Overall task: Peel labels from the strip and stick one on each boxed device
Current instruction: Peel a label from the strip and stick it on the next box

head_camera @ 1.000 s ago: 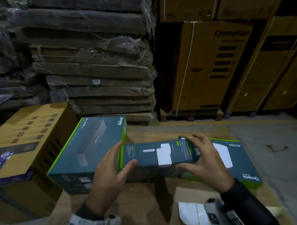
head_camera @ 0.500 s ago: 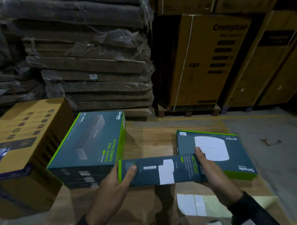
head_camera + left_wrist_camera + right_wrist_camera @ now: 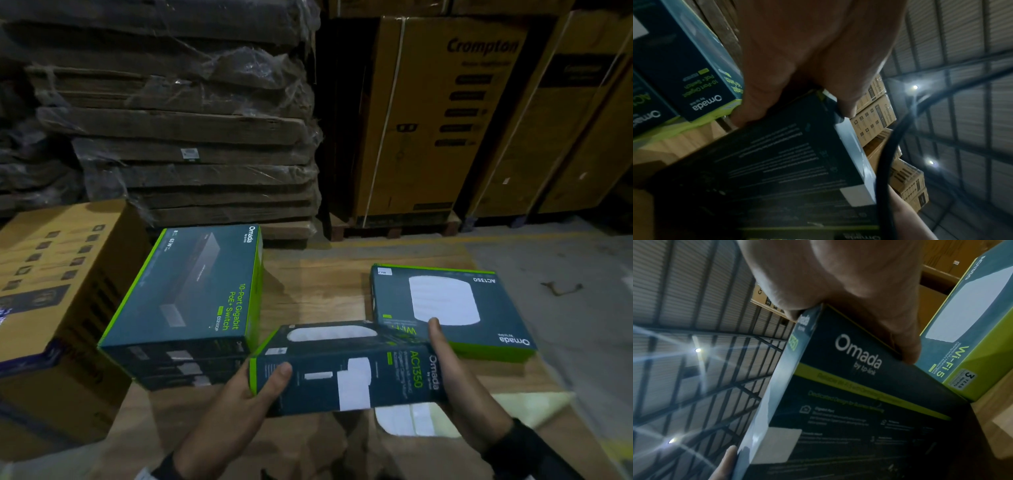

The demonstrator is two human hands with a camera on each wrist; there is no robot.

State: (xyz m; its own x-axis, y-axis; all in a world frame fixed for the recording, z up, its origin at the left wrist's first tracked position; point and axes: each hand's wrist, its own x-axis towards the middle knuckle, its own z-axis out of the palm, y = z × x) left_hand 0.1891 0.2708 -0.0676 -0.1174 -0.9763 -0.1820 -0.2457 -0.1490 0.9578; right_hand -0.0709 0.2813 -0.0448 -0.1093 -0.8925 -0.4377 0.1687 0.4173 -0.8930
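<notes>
Both hands hold a dark teal AC1350 box (image 3: pixel 346 373) above the cardboard surface, its narrow side facing me. A white label (image 3: pixel 354 383) wraps over that side's lower edge. My left hand (image 3: pixel 260 383) grips the box's left end, thumb on the side face. My right hand (image 3: pixel 445 370) grips the right end, fingers behind. The left wrist view shows the box's underside (image 3: pixel 777 162); the right wrist view shows its Omada face (image 3: pixel 859 369). The label strip (image 3: pixel 411 418) lies under the box. A second AC1350 box (image 3: pixel 445 305) lies flat to the right.
A stack of 10-port switch boxes (image 3: pixel 191 298) stands at the left, beside a large yellow carton (image 3: pixel 51 274). Wrapped flat cardboard (image 3: pixel 178 120) and tall Crompton cartons (image 3: pixel 445 113) fill the back. Grey floor (image 3: pixel 582 308) lies to the right.
Both hands have lifted the AC1350 box toward me and tipped it, so its top face now shows. The second box behind it has come fully into view.
</notes>
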